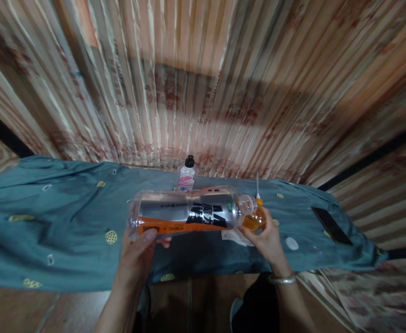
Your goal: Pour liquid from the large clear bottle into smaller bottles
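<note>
A large clear plastic bottle [189, 212] with a silver and orange label lies nearly horizontal in the air, its open mouth to the right. My left hand [140, 252] is closed round its base end, thumb on the label. Held by my right hand [265, 240] is a small clear container [254, 219] of orange liquid, right at the bottle's mouth. Whether the two touch I cannot tell. Just behind it shows an orange piece with a thin white tube [258, 187]. A silver bracelet [282, 280] circles my right wrist.
On the green patterned cloth [81, 222] stands a small clear bottle [187, 178] with a black cap. A white paper [235, 237], a round white disc [292, 243] and a dark phone [331, 225] lie to the right. A pleated curtain [196, 92] hangs behind.
</note>
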Available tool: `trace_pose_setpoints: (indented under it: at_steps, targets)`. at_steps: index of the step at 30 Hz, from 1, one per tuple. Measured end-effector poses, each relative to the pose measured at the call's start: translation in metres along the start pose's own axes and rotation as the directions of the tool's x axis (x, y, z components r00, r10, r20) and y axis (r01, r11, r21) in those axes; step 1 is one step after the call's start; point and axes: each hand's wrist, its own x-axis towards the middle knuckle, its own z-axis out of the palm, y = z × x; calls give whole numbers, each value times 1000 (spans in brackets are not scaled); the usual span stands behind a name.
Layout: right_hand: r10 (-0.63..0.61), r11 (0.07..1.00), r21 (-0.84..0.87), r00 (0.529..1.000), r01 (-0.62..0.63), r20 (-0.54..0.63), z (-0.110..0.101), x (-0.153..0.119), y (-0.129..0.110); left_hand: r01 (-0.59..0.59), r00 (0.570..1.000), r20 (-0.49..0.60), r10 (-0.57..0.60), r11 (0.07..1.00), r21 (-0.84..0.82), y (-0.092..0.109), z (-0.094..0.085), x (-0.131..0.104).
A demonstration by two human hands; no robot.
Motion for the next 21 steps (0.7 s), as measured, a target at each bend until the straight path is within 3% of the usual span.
trace_pose_setpoints:
  at_steps: [10,21]
  targets:
    - [6,1000,9,1000,-6,8,0,0,-3,-12,998,63,11,1000,27,-1,-9,7]
    - [1,1000,-12,1000,-1,14,-1,0,-2,-22,998,53,20,999,33,1,-5,8]
